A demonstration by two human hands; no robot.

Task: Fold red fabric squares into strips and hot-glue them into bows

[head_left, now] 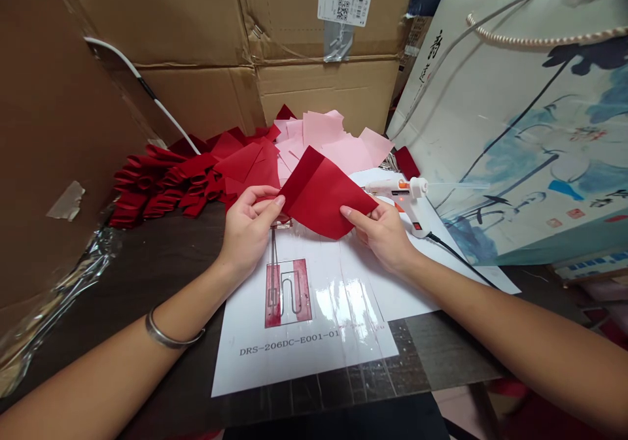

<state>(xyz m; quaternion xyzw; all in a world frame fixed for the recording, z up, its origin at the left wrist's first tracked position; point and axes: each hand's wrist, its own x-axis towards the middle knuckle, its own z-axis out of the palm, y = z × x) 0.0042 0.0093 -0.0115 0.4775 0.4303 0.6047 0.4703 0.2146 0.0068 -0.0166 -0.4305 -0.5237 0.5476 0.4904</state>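
Grip closed from both sides, a worker pinches a red sheet (321, 195) between the left hand (248, 231) and the right hand (380, 234), each holding an opposite edge, with a darker band along the sheet's upper left side. The sheet is held at the middle of the scene, over the top end of a white printed template (304, 355) taped down under clear plastic on a dark desk (422, 355); the code DRS-206DC-E001-01 is printed on it beneath a red-marked diagram.

At 3 o'clock, just beside the right hand, a white hot glue gun (409, 198) with orange details lies on white paper, its black cord (458, 253) trailing toward 4 o'clock. Loose pink sheets (324, 142) are heaped at 12 o'clock, overlapping loose red sheets (245, 165) at 11 o'clock, while a row of folded red pieces (147, 185) sits at 10 o'clock. Cardboard cartons (324, 93) are stacked behind the desk — and at 2 o'clock leans a painted paper gift bag (510, 133) with a pearl-cord handle. A silver bangle (174, 332) circles the left wrist.
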